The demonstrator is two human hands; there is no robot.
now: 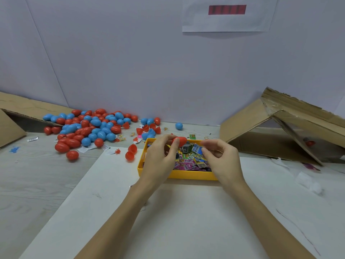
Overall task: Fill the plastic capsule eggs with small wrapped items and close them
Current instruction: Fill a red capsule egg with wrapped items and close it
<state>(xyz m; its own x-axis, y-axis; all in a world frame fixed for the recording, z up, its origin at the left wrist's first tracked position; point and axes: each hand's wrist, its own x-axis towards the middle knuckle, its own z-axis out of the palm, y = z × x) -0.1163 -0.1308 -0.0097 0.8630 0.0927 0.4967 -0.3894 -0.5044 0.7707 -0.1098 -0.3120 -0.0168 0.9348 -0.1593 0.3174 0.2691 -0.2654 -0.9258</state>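
Note:
My left hand (pixel 161 157) grips a red capsule egg (pixel 180 140) between thumb and fingers, held over a yellow tray (pixel 188 174). The tray is full of small wrapped items (pixel 188 159) in pink, green and blue. My right hand (pixel 221 157) hovers over the tray's right side with its fingers curled above a blue packet (pixel 197 148); whether it pinches the packet is unclear. An open red egg (pixel 130 151) lies just left of the tray.
A heap of red and blue eggs (pixel 89 128) covers the table's far left, with a lone blue egg (pixel 178 126) behind the tray. Cardboard boxes lie at the left (pixel 11 124) and right (pixel 280 131). A white sheet (pixel 168 212) covers the near table.

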